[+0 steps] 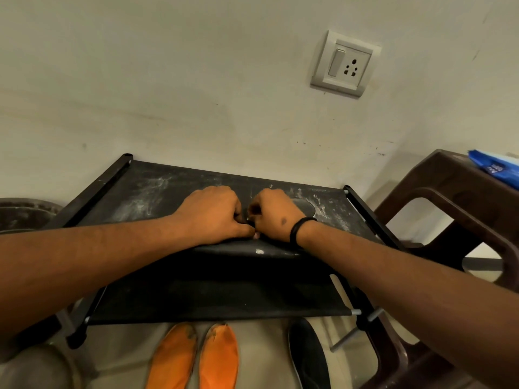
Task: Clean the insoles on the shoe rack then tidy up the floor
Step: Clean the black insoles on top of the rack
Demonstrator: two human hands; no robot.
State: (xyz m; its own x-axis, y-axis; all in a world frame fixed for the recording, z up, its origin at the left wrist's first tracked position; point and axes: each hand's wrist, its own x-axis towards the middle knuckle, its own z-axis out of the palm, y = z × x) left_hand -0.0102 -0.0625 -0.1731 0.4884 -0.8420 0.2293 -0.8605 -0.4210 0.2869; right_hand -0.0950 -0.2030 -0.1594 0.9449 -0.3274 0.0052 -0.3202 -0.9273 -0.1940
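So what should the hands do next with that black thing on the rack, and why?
Probably keep the left hand pressing the black insole down while the right hand rubs along it. Both hands are bunched together on the insole atop the shoe rack, white powder still dusts the rack top, and a pale spot shows on the insole. What the fingers pinch is hidden.

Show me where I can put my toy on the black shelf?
The shoe rack's top shelf is bare left of the left hand, though dusted with white powder. The near strip is bare too. The middle is crowded: both hands, right hand, on a dark insole.
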